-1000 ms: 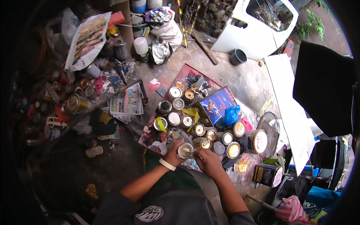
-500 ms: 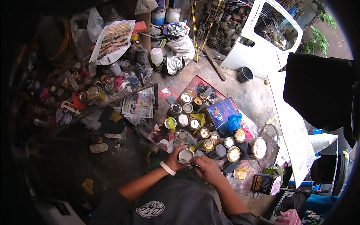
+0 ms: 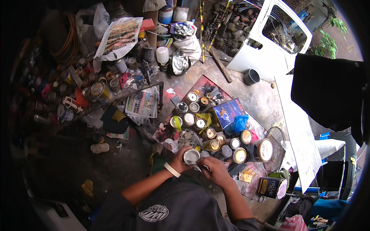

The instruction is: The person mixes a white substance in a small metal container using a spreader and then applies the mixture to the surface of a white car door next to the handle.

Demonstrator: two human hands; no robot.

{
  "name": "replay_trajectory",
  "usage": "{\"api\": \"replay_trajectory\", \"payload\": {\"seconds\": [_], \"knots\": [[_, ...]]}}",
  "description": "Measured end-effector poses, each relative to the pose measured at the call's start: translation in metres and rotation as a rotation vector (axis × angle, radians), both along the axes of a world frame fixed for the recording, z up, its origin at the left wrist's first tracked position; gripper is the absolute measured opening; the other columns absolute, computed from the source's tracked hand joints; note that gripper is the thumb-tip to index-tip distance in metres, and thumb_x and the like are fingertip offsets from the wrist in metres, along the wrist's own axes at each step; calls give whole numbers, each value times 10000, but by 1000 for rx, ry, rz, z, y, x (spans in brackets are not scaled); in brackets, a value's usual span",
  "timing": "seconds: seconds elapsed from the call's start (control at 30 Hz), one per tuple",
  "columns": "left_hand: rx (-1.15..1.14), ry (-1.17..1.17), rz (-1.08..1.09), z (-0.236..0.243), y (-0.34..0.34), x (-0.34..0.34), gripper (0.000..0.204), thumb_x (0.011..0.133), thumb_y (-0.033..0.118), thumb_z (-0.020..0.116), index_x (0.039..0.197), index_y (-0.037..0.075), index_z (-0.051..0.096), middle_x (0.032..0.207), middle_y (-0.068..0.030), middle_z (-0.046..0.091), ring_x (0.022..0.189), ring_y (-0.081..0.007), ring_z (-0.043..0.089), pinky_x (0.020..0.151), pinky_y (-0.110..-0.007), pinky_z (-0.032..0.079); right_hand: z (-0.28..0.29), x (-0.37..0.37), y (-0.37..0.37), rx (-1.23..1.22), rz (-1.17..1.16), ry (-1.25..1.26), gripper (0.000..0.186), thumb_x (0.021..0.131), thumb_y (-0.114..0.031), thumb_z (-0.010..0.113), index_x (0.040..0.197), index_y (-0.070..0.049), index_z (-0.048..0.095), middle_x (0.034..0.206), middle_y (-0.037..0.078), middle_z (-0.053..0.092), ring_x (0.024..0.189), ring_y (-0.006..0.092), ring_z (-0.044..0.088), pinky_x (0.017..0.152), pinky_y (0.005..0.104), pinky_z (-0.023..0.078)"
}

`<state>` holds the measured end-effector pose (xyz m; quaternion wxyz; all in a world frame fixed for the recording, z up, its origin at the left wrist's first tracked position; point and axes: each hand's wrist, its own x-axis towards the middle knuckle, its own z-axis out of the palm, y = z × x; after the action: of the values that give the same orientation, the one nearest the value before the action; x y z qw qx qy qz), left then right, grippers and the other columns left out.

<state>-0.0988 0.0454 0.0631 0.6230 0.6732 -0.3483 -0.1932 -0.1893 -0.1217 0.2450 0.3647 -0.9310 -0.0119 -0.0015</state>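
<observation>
A small round tin (image 3: 191, 156) with a pale silvery lid sits low in the middle of the head view, just in front of the person's chest and at the near edge of a crowd of similar paint tins (image 3: 216, 134) on the stained floor. The left hand (image 3: 180, 159) cups the tin from its left side — fingers curled around the wall, clasping it — with a white band (image 3: 171, 169) on the wrist. The right hand (image 3: 216, 171) is just beside it on the right, fingers bent and closed toward the tin's lower right rim; something thin seems pinched there, but it is too small to tell what. Both forearms rise from the lower edge and meet at the tin, elbows spread apart. Beyond the tins lie a blue box (image 3: 228, 110), a folded newspaper (image 3: 141, 104) and a white car door (image 3: 269, 42).
</observation>
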Motion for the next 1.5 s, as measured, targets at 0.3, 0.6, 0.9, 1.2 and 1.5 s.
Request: {"api": "replay_trajectory", "payload": {"seconds": [0.3, 0.6, 0.9, 1.2, 1.5], "knots": [[16, -75, -5, 14, 5, -6, 853, 673, 123, 906, 1387, 95, 440, 1314, -159, 574, 1257, -360, 568, 1055, -431, 468, 6, -1, -7, -20, -7, 42, 301, 768, -25, 715, 1053, -73, 630, 993, 132, 674, 939, 346, 664, 824, 432, 541], [25, -31, 4, 9, 4, -9, 924, 626, 97, 925, 1407, 84, 432, 1357, -170, 541, 1275, -357, 548, 1086, -438, 443, -1, -3, -7, -31, -52, 1, 301, 761, -40, 728, 1044, -73, 631, 1009, 136, 670, 951, 347, 662, 826, 433, 540], [44, -25, 35, 10, 3, -12, 876, 667, 115, 902, 1404, 77, 431, 1359, -171, 546, 1287, -366, 542, 1083, -435, 446, -8, -4, -3, -20, -123, -92, 302, 760, -33, 735, 1044, -79, 643, 983, 129, 683, 936, 343, 675, 822, 424, 548], [-12, -31, 17, 9, 1, -8, 884, 661, 104, 900, 1406, 69, 425, 1361, -177, 535, 1294, -362, 535, 1090, -439, 435, -3, -1, 4, -18, -115, -166, 248, 777, -44, 726, 1008, -74, 640, 970, 128, 691, 915, 346, 679, 802, 425, 548], [15, 18, 69, -2, 4, -15, 896, 651, 167, 935, 1392, 79, 438, 1327, -171, 575, 1254, -349, 575, 1063, -438, 469, 4, 3, 16, -30, -53, -103, 182, 804, -50, 715, 973, -55, 650, 892, 149, 679, 838, 364, 676, 727, 420, 541]]}}
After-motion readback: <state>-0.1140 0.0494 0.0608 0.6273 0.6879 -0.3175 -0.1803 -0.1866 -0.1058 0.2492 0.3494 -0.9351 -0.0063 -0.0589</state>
